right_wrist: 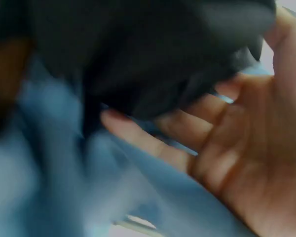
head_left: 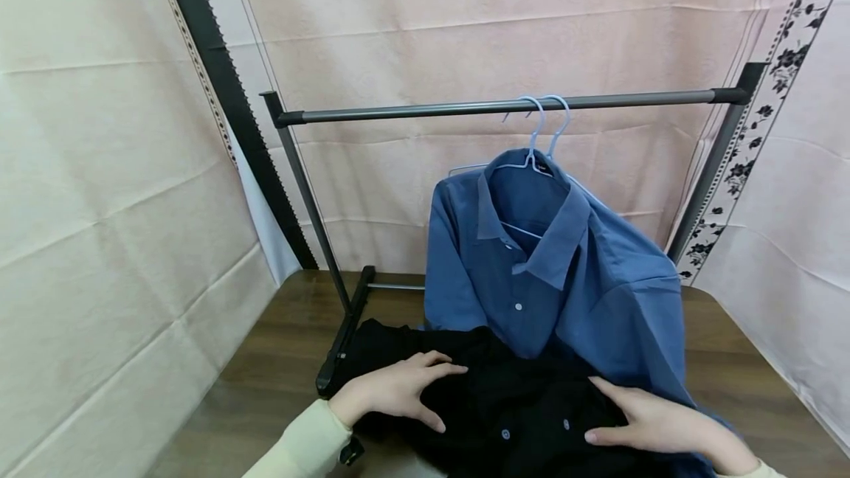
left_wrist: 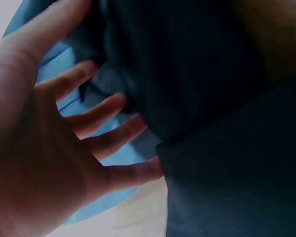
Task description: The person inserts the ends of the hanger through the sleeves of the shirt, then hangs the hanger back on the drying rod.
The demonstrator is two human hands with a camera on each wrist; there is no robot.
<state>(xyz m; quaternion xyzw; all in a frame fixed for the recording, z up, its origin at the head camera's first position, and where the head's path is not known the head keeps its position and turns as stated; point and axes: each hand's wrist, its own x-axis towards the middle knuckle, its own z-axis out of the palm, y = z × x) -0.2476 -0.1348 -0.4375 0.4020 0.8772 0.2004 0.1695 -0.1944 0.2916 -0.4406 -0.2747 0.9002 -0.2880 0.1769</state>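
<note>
A black buttoned garment [head_left: 488, 389] lies bunched at the front of the table, with two pale buttons showing. My left hand [head_left: 398, 386] is at its left side, thumb and fingers spread. In the left wrist view those fingers [left_wrist: 101, 116] are loosely extended, their tips at the dark cloth. At the garment's right side is my right hand [head_left: 654, 419], thumb apart from the forefinger. The right wrist view has its fingers [right_wrist: 148, 143] stretched along the underside of the dark cloth. Just behind hangs a blue collared shirt [head_left: 465, 282], partly covered by the black one.
Two light-blue hangers [head_left: 533, 142] hook over the dark rail [head_left: 412, 111] of a clothes rack; the blue shirt is on them. The rack's left foot [head_left: 345, 338] stands on the wooden table [head_left: 246, 382]. Pale curtains [head_left: 119, 168] surround the table at the sides and back.
</note>
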